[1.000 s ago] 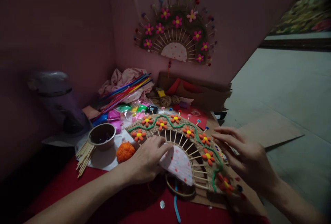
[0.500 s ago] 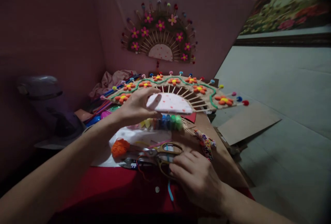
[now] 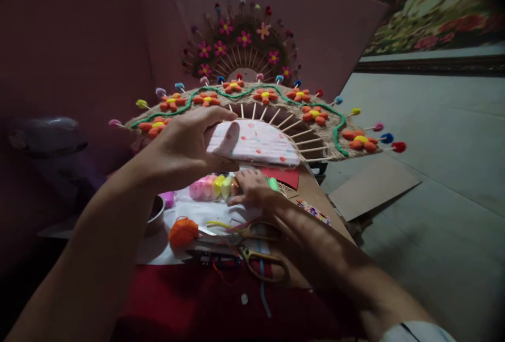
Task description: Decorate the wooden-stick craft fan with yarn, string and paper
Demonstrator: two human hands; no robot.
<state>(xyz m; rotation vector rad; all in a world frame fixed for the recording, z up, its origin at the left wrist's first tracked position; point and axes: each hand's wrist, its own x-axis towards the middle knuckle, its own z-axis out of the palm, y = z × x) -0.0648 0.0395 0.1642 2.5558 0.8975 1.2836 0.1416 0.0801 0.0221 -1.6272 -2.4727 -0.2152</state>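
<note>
My left hand (image 3: 189, 144) grips the white, red-dotted base (image 3: 256, 144) of a decorated fan, thumb below and fingers over it. The fan's twine band (image 3: 282, 92) carries orange clay flowers, a green wavy cord and coloured pompoms on sticks. Below the fan, my right hand (image 3: 252, 187) reaches over a row of coloured clay packs (image 3: 213, 187), its fingers spread and partly hidden under the fan's edge. Large scissors (image 3: 264, 252) lie open in front, beside an orange yarn ball (image 3: 183, 232).
A second fan (image 3: 244, 39) with pink flowers stands behind against a pink board. A cup (image 3: 157, 215) is at the left of the white sheet. A red card (image 3: 284, 178), sticks and a beaded piece (image 3: 314, 212) lie at the right. Cardboard (image 3: 373, 187) is beyond the table.
The fan has been raised and brought closer by my left hand. My right hand has left the scissors and moved forward to the clay packs; the scissors have shifted slightly.
</note>
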